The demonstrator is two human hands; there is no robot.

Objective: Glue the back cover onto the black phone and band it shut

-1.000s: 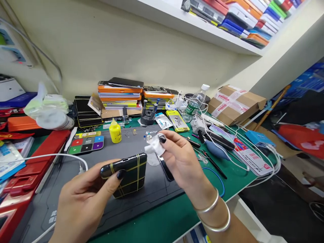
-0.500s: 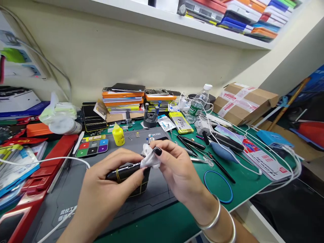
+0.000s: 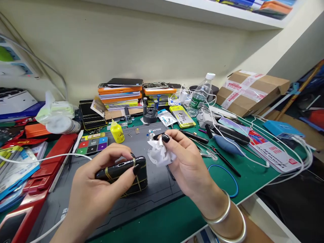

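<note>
A black smartphone with thin yellow bands around it is gripped along its edges by my left hand. Its end with the charging port faces up toward me. To the right, my right hand pinches a crumpled white tissue between thumb and fingers, apart from the phone. Both hands are above a dark grey work mat. Part of another dark, flat object shows on the mat, mostly hidden behind the right hand.
A yellow bottle stands behind the phone, near a screwdriver holder. Tools and a blue air blower lie at right, beside a blue ring. A red frame borders the left; a cardboard box sits back right.
The tissue has come off the phone's end and moved right with my right hand. My left hand still grips the phone, slightly farther left, and more of the phone shows.
</note>
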